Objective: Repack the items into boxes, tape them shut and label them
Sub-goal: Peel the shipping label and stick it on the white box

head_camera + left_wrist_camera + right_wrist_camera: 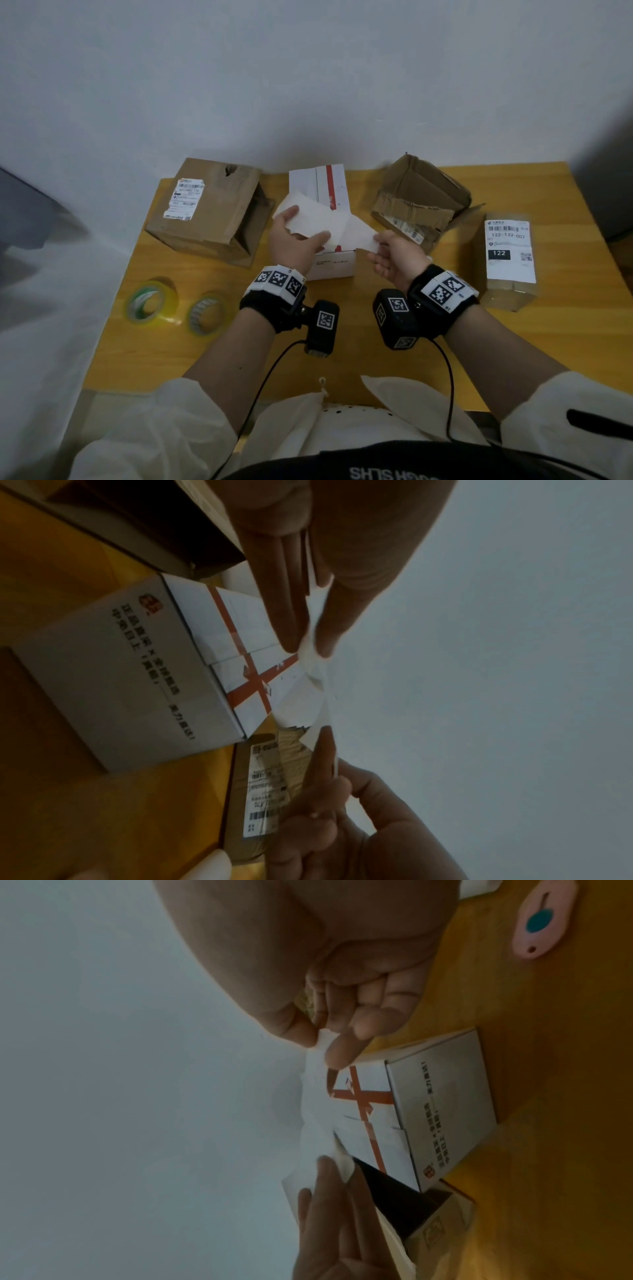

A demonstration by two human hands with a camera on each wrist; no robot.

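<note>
Above a white box with a red stripe (334, 265) (137, 683) (445, 1110) I hold a strip of blank white label paper (329, 221) between both hands. My left hand (308, 228) (308, 647) pinches its left part between thumb and fingers. My right hand (375, 245) (323, 1045) pinches the right end, its other fingers curled. The strip hides most of the white box's top, which sits mid-table.
On the yellow table (359, 342) stand a labelled brown box (205, 205) at the left, a crumpled torn brown box (418, 198) at the right and a small box labelled 122 (510, 260). Two tape rolls (150, 303) (205, 315) lie near left. A pink cutter (544, 918) lies on the table.
</note>
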